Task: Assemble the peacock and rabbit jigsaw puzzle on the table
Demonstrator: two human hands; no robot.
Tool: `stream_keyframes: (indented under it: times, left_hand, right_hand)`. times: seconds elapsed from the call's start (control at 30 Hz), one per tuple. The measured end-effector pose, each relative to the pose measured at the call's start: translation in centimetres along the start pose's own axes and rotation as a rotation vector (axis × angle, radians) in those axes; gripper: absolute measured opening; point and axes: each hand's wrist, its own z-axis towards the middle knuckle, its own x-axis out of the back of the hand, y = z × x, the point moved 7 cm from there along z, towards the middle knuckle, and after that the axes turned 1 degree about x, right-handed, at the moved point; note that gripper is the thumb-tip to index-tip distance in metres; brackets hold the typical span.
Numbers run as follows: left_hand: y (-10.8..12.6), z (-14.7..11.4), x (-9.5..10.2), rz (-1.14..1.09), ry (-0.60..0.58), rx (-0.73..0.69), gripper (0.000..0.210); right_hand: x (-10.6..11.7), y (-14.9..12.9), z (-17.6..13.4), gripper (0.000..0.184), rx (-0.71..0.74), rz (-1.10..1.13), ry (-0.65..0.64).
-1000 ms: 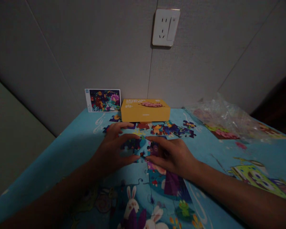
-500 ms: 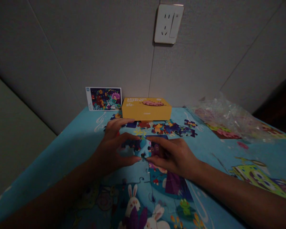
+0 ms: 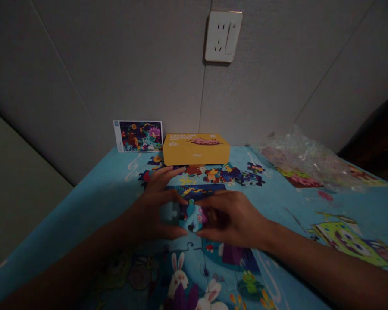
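Note:
A light-blue jigsaw piece with a dark tuft on it is pinched between my two hands, over the partly joined jigsaw puzzle. Thumb and finger of my left hand are at the piece's left edge, with the other fingers stretched out beyond. From the right, my right hand grips it the same way, its remaining fingers curled under. White rabbits and a green frog show in the puzzle's near part. My hands hide some of its middle, so I cannot tell whether the piece lies flat in its place.
Loose jigsaw pieces lie beyond the puzzle, before a yellow puzzle box. A picture card leans on the wall beside the box. Crumpled clear plastic covers printed sheets at right. A blue cartoon tablecloth lies underneath.
Both hands have come nearer to me with the jigsaw piece between them. More of the puzzle's far edge now shows behind them. The whole view has shifted slightly.

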Motion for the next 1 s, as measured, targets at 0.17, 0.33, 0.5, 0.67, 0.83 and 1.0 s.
stream_keyframes:
  times: [0.17,0.33,0.5,0.67,0.83,1.0]
  left_hand:
    - [-0.1,-0.7,-2.0,-0.078,-0.253,0.032,0.045]
    - [-0.4,-0.7,-2.1,-0.117,-0.283,0.099,0.047]
    - [-0.5,-0.8,-2.2,-0.131,-0.283,0.109,0.043]
    - [-0.7,-0.7,-2.4,-0.130,-0.285,0.117,0.048]
    - [-0.8,-0.9,-2.3,-0.099,-0.324,0.110,0.058]
    - [-0.8,-1.1,-1.8,-0.092,-0.344,0.096,0.052]
  right_hand:
    - [-1.6,-0.4,-0.4,0.032,-0.111,0.048,-0.262]
    - [-1.8,-0.4,-0.5,0.030,-0.069,0.078,-0.304]
    - [-2.1,-0.7,-0.8,0.036,0.027,0.051,-0.323]
    - [-2.0,-1.2,-0.8,0.036,0.084,0.022,-0.326]
    - [-1.9,-1.5,-0.7,0.040,0.077,0.008,-0.324]
    - [-2.2,-1.4,-0.8,0.043,0.033,0.011,-0.358]
